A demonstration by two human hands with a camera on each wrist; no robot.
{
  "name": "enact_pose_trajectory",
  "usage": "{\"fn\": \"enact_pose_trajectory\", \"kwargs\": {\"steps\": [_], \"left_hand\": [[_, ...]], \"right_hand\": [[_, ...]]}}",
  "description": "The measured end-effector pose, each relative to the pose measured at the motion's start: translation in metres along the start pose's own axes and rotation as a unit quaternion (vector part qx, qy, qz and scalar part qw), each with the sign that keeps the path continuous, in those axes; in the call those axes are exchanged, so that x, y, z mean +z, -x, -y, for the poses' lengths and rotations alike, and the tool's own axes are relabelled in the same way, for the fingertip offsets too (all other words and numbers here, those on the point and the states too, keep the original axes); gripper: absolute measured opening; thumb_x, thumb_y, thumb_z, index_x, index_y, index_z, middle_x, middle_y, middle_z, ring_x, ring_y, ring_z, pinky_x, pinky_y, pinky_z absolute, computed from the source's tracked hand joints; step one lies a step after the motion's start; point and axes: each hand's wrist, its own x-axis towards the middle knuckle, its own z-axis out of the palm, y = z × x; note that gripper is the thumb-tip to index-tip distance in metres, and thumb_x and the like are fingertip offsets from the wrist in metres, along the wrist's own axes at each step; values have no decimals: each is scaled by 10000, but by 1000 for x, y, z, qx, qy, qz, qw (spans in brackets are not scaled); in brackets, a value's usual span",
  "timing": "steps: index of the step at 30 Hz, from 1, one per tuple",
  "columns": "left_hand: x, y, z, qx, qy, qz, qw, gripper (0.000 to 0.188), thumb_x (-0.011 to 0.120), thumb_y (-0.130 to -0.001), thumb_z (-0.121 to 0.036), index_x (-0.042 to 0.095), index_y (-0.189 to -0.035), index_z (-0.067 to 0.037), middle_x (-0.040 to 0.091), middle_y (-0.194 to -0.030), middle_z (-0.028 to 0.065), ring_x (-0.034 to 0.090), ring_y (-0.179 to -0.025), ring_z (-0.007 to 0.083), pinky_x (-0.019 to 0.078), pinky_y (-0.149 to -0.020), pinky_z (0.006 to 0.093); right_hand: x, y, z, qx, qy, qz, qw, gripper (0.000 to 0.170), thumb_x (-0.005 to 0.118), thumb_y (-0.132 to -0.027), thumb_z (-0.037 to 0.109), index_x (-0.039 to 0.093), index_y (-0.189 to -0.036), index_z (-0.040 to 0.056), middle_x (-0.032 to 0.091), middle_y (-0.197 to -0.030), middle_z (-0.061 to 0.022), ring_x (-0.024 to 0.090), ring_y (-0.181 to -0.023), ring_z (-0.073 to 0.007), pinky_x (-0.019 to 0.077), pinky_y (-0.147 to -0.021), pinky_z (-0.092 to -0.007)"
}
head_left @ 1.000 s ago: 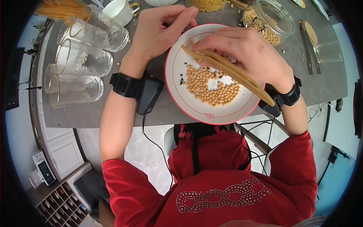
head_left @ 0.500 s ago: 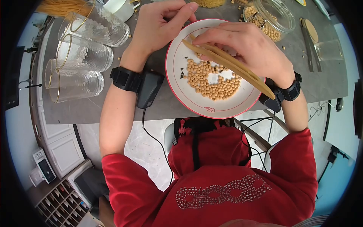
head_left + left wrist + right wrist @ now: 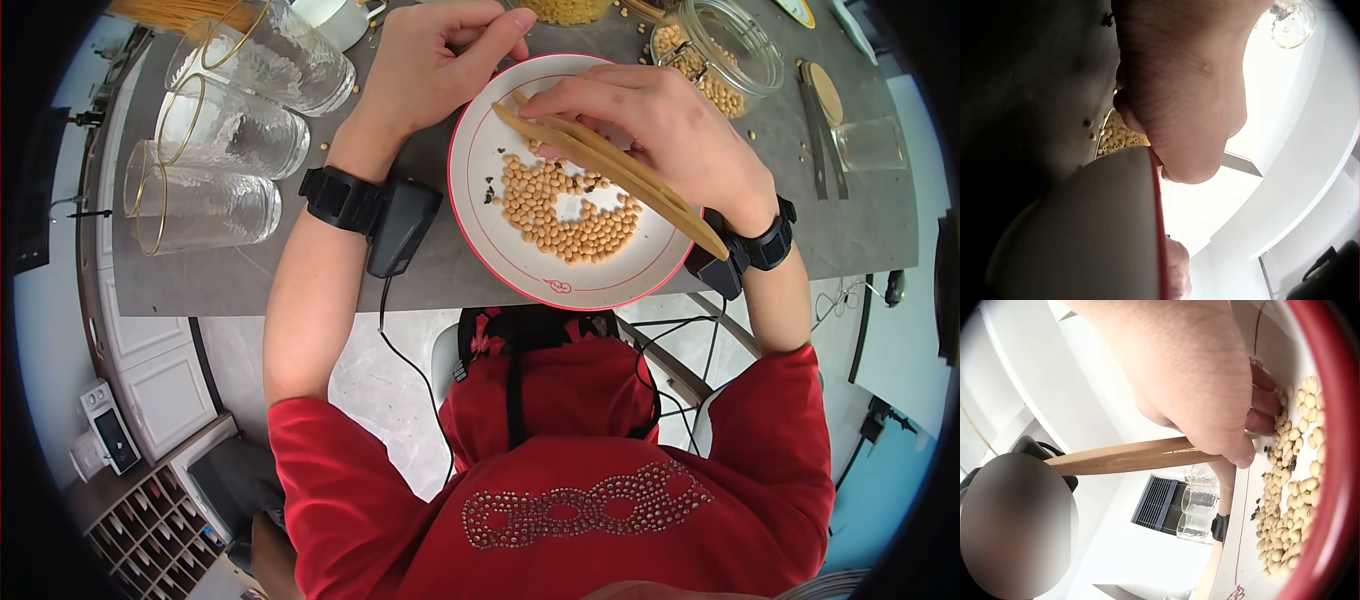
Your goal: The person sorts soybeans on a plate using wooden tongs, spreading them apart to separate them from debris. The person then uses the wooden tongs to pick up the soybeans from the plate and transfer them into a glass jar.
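Observation:
A white plate with a red rim sits near the table's front edge. In it lies a spread of pale soybeans, with a few small black bits beside them at the left. My right hand is over the plate and holds wooden tongs slantwise between thumb and fingers; its other fingers reach down to the beans in the right wrist view. My left hand is at the plate's far left rim, fingers loosely bent, with nothing showing in it.
Several gold-rimmed glasses lie on their sides at the left, near a white mug and spaghetti. An open jar of beans stands behind the plate, pasta at the back. Dark metal tongs lie right.
The head view has shifted slightly. My right hand has drawn back a little from the beans, uncovering black bits among them. My left hand stays by the rim.

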Motion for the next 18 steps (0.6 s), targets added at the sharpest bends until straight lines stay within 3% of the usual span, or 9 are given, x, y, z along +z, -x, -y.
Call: {"fn": "enact_pose_trajectory", "kwargs": {"steps": [9,15,18], "left_hand": [[0,0,1,1,0,-3,1000,320,655,-1043,-239,762,-858,-1,702,-704,-22,486,-603,-3,358,-513,208],[-2,0,-2,-24,-34,4,999,323,659,-1040,-244,764,-841,-13,682,-677,-35,445,-576,-7,317,-491,212],[1,0,-1,7,-17,-13,1000,328,663,-1038,-253,768,-831,-22,641,-640,-51,410,-559,-9,288,-481,215]], "right_hand": [[-1,1,-1,-3,-2,6,1000,300,730,-847,119,689,-1144,102,659,-822,-139,654,-738,-353,512,-650,-425],[-1,1,-2,-6,0,5,1000,305,727,-858,138,689,-1159,107,676,-846,-142,668,-755,-346,520,-655,-415],[-1,1,-2,3,-3,9,1000,309,725,-861,140,691,-1166,107,686,-865,-145,675,-770,-347,526,-663,-411]]}}
